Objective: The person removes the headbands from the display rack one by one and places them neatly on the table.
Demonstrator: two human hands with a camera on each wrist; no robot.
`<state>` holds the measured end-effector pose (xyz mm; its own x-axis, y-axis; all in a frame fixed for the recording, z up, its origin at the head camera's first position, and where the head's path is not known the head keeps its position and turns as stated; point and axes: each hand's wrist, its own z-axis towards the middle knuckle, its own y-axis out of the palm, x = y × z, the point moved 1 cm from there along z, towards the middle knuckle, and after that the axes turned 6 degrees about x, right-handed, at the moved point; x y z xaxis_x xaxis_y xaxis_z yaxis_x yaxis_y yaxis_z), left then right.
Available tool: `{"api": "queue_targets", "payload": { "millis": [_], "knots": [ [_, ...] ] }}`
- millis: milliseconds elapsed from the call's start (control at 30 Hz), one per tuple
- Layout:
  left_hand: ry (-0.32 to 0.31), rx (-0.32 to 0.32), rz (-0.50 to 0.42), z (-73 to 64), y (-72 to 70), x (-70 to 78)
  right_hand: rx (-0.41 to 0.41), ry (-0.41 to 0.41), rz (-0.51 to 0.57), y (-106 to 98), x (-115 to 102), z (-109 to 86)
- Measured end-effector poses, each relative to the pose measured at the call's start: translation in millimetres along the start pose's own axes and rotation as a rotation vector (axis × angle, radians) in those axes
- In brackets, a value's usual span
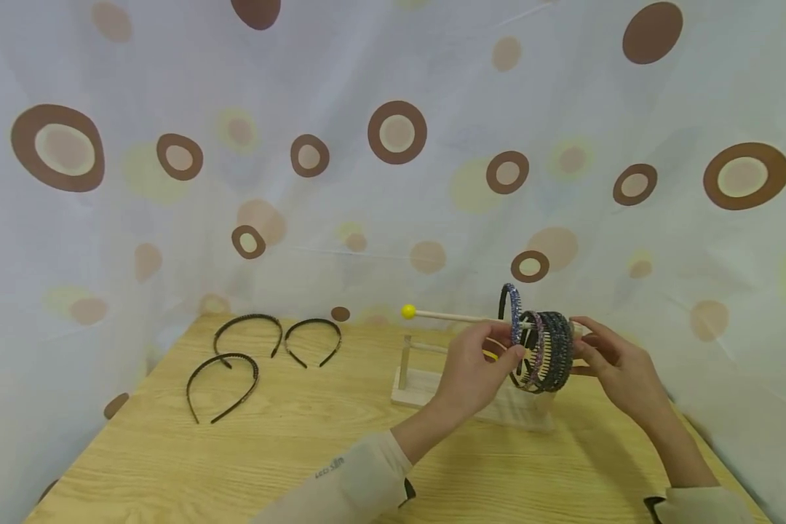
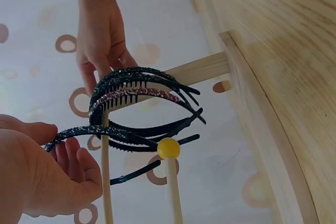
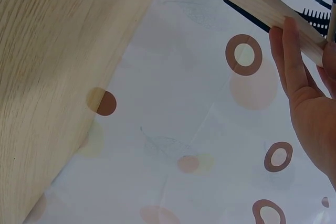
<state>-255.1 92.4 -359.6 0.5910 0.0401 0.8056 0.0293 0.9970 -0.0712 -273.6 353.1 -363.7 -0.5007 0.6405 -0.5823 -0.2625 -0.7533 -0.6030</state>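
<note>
My left hand [image 1: 474, 365] pinches a blue glittery toothed headband [image 1: 515, 309] between thumb and fingers; the band hangs around the upper rod of a wooden rack [image 1: 406, 391]. Just right of it, a bunch of dark glittery headbands [image 1: 557, 353] hangs on the same rod, with a pink-speckled headband [image 2: 149, 93] at its near side in the left wrist view. At the rack's right end, my right hand [image 1: 625, 375] grips the wooden post [image 3: 262, 3], its fingers and thumb on either side.
A yellow ball [image 1: 408, 311] caps the left end of an upper rod. Three dark headbands lie apart at the table's left: a back-left headband [image 1: 249, 316], a smaller headband [image 1: 313, 320] and a front headband [image 1: 188, 389]. A patterned curtain [image 1: 340, 204] hangs behind the table [image 1: 288, 451].
</note>
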Motion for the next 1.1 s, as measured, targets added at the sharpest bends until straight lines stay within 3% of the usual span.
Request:
{"api": "queue_targets", "payload": {
  "millis": [233, 533, 933, 1100],
  "knots": [
    [0.041, 0.029, 0.077, 6.8, -11.9, 11.0, -0.001, 0.002, -0.002, -2, 0, -1.0],
    [0.194, 0.059, 0.287, 9.2, -27.6, 26.2, -0.004, 0.014, 0.015, -2, -2, -0.4],
    [0.238, 0.112, 0.258, 17.3, -52.0, 44.2, -0.002, 0.011, -0.026, -1, -3, -0.3],
    [0.276, 0.133, 0.306, 23.9, -63.3, 48.4, 0.004, 0.025, -0.042, -1, -3, 0.2]
  ]
}}
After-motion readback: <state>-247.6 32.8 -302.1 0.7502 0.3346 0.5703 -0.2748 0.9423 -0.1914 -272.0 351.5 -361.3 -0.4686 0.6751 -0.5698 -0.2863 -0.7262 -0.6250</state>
